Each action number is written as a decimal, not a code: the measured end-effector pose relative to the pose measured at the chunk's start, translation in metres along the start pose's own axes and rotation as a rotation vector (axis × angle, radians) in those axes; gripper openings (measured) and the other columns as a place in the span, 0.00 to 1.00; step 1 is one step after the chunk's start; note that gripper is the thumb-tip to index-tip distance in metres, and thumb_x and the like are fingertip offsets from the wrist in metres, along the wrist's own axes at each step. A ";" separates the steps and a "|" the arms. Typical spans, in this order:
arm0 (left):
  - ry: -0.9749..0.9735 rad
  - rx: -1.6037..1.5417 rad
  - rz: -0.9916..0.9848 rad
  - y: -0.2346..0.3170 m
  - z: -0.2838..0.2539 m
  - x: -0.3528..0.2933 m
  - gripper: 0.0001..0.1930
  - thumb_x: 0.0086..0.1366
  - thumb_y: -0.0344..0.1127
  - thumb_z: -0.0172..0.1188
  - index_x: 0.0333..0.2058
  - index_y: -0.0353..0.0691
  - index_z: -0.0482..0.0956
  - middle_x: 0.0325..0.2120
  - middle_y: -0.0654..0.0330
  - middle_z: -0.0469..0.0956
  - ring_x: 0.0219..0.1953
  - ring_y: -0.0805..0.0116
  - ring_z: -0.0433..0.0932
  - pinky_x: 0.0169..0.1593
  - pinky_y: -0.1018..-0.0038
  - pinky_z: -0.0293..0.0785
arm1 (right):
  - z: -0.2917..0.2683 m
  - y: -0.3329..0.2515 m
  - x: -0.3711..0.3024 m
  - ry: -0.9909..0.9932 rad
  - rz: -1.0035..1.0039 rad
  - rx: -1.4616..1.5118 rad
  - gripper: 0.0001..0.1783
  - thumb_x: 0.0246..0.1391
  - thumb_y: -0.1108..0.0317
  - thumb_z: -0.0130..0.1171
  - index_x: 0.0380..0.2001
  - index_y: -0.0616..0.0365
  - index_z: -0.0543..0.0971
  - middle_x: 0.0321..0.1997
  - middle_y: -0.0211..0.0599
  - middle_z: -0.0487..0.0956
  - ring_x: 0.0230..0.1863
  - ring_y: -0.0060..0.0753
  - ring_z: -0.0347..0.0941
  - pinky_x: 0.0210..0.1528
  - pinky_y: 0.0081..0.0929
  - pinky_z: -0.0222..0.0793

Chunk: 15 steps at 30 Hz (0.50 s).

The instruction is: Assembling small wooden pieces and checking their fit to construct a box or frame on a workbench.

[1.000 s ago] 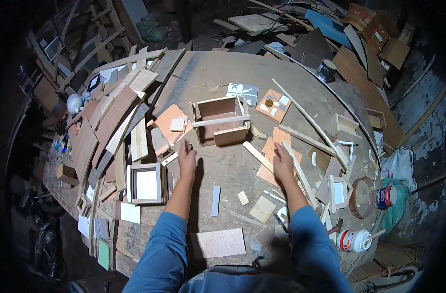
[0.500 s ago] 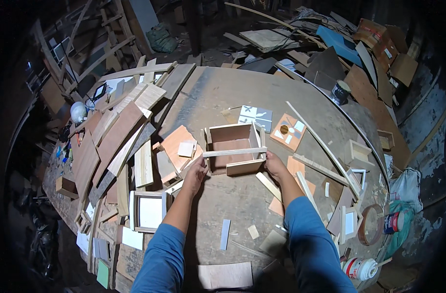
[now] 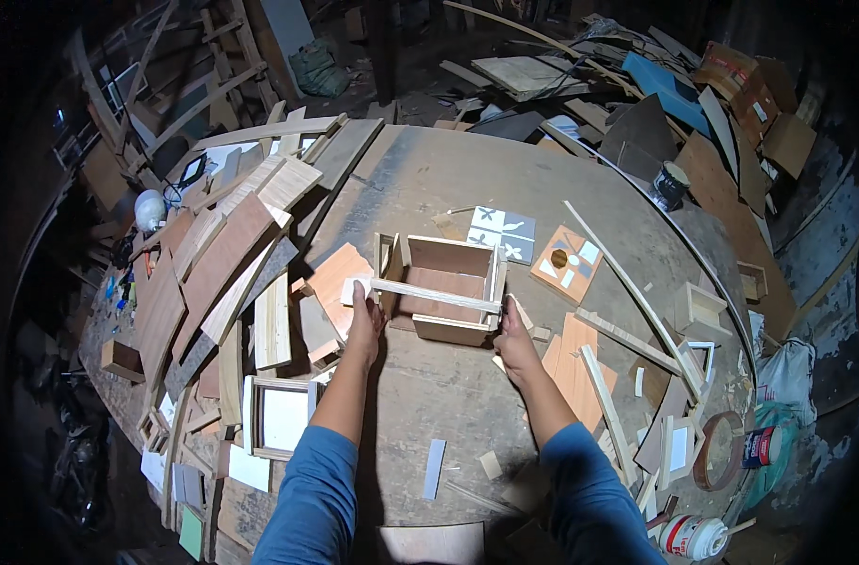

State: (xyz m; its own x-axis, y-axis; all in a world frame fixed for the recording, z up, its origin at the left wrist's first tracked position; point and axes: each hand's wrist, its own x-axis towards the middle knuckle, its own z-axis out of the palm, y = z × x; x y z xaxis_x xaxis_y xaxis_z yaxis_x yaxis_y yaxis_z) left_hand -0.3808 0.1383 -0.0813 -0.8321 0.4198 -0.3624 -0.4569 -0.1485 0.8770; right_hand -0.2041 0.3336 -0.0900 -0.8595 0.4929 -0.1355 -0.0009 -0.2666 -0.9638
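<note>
Head view shows the left hand point(image 3: 363, 320) with its fingers closed on the left end of a thin wooden strip point(image 3: 436, 296) that lies across the top of an open wooden box point(image 3: 445, 282). At the strip's other end, the right hand point(image 3: 517, 341) has its fingers clasped against the box's right corner. The box sits near the middle of the round, dusty table point(image 3: 429, 395). Behind it lies a patterned tile point(image 3: 501, 233), with an orange square panel point(image 3: 566, 263) to the right. Stacked boards point(image 3: 232, 273) crowd the left side, near a white framed panel point(image 3: 280, 419).
</note>
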 end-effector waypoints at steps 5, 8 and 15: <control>0.029 -0.033 0.074 0.000 -0.001 0.019 0.43 0.56 0.78 0.34 0.40 0.37 0.73 0.32 0.59 0.72 0.39 0.68 0.70 0.54 0.70 0.60 | 0.003 0.015 0.012 0.012 -0.057 -0.016 0.55 0.33 0.91 0.39 0.67 0.57 0.34 0.73 0.48 0.34 0.73 0.40 0.29 0.66 0.21 0.38; 0.001 0.101 0.048 0.007 -0.005 0.013 0.36 0.56 0.77 0.34 0.16 0.48 0.63 0.15 0.65 0.59 0.23 0.71 0.59 0.43 0.75 0.61 | 0.010 0.010 0.015 0.028 -0.048 -0.031 0.55 0.33 0.91 0.40 0.67 0.57 0.34 0.73 0.48 0.36 0.73 0.40 0.30 0.66 0.22 0.38; -0.003 0.065 0.081 0.005 0.007 0.012 0.35 0.56 0.77 0.33 0.21 0.48 0.64 0.18 0.67 0.59 0.24 0.72 0.59 0.41 0.75 0.60 | 0.011 0.009 0.010 0.081 -0.061 -0.074 0.55 0.32 0.92 0.39 0.68 0.55 0.35 0.71 0.47 0.45 0.71 0.38 0.41 0.61 0.17 0.46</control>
State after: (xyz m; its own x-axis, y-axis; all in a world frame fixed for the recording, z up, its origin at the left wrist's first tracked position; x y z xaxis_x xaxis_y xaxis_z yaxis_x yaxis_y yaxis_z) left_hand -0.3905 0.1490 -0.0792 -0.8647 0.4114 -0.2882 -0.3662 -0.1236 0.9223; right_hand -0.2181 0.3274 -0.0976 -0.8149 0.5723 -0.0915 -0.0118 -0.1741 -0.9847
